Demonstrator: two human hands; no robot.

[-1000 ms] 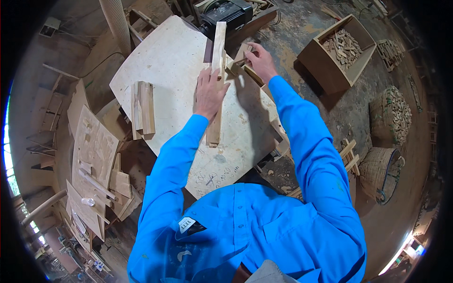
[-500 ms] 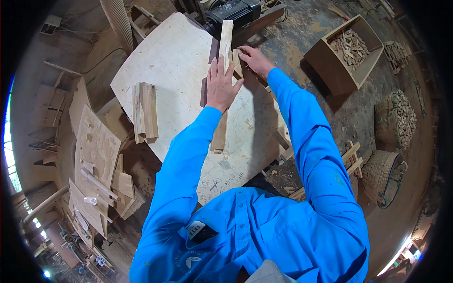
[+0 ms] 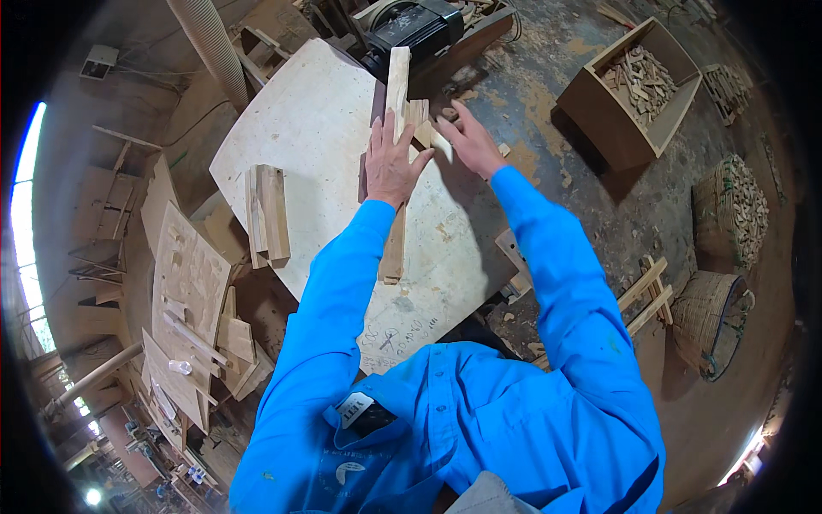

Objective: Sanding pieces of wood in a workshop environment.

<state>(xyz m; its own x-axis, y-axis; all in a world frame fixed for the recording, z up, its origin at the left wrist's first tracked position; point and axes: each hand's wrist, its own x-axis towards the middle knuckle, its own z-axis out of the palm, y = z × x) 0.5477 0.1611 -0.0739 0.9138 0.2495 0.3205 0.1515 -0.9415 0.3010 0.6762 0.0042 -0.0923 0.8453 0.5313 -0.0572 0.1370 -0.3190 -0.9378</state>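
Note:
My left hand [image 3: 392,171] lies with fingers stretched out over a long wooden strip [image 3: 399,75] on the pale board tabletop [image 3: 321,128]. The strip's near end [image 3: 392,257] shows below my wrist. A dark straight bar [image 3: 378,101] runs along the strip's left side. Right of the strip, by my left fingertips, sits a small wooden block [image 3: 418,113]. My right hand [image 3: 473,144] is just right of that block, fingers apart, with no piece visible in its grasp. Several wooden strips [image 3: 268,210] lie together on the left of the tabletop.
A black motor [image 3: 415,30] stands beyond the tabletop. At the far right are a wooden box [image 3: 612,141] of offcuts, a basket [image 3: 719,218] full of wood pieces and another basket [image 3: 706,325]. Stacked panels [image 3: 184,283] lie at left, below a ribbed hose [image 3: 210,51].
My right hand has come off the small block and moved slightly right, its fingers opening. The left hand stays on the strip. The whole view has shifted a little.

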